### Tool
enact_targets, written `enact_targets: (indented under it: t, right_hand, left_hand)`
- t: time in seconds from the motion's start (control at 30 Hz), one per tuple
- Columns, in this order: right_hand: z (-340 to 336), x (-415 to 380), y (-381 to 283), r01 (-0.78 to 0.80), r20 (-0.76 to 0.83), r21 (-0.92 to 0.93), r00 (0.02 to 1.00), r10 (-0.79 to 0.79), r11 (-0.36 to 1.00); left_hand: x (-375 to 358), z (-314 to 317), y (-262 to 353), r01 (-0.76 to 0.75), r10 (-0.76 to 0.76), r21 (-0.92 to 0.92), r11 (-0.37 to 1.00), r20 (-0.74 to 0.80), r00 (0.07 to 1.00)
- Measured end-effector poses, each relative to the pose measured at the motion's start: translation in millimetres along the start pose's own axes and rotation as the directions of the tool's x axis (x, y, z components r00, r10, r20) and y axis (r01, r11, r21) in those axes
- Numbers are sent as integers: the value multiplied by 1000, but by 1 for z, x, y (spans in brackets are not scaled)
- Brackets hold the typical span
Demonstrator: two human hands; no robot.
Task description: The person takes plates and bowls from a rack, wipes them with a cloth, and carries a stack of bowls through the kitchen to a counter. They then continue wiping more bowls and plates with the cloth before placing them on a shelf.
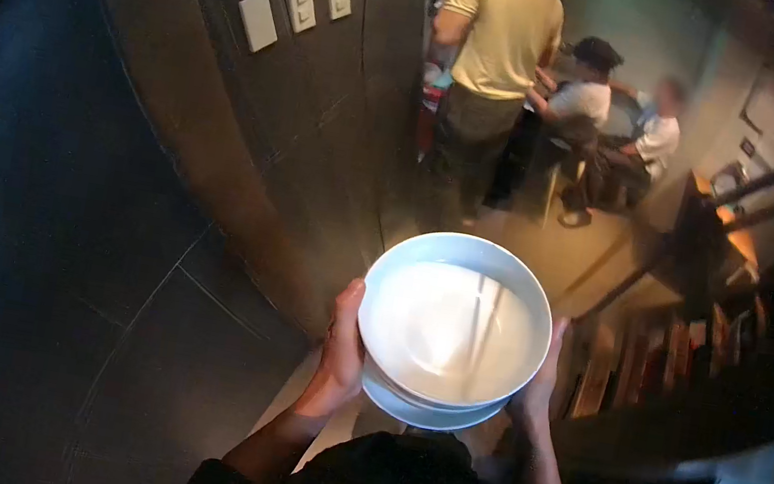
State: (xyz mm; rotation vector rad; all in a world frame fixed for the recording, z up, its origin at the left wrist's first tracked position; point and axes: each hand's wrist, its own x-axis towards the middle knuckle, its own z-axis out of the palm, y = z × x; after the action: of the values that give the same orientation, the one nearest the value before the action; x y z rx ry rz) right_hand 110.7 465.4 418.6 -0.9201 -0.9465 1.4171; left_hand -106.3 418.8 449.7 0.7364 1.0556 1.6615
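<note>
Mid-carry: stacked white bowls (452,328) at centre frame, left hand (341,351) at 9 o'clock, right hand (540,378) at 3, each grip closed on the stack. Next probably calls for level walking toward the seated people (618,127) at 12.

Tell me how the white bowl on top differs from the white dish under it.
The top bowl shows its whole round, empty inside; the lower dish shows only a thin rim edge beneath it. The top bowl sits nested in the lower dish. Both are white, stacked, and held between the left hand and right hand.
</note>
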Motion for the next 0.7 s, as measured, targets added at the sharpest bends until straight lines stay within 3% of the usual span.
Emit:
enact_targets:
  t: [0.07, 0.3, 0.5, 0.57, 0.67, 0.7]
  right_hand:
    - [-8, 56, -13, 21, 84, 65, 996, -27, 998]
    - [-12, 157, -42, -4, 137, 38, 991, -1, 999]
    - [-9, 239, -49, 97, 92, 22, 991, -99, 995]
    - [-8, 263, -56, 88, 62, 3, 994, -87, 996]
    - [1, 301, -65, 194, -8, -86, 981, -196, 977]
    - [-4, 317, -61, 303, -33, -202, 948, -315, 931]
  left_hand:
    - [45, 24, -7, -127, 130, 80, 989, -31, 991]
    - [140, 66, -15, -16, 20, -83, 996, 42, 999]
    - [232, 94, -23, -66, 66, 87, 994, 6, 998]
    - [262, 107, -21, -84, 81, 65, 994, 48, 996]
    - [322, 123, -15, -149, 137, 112, 982, 112, 984]
    - [343, 126, -21, -177, 164, 151, 973, 95, 982]
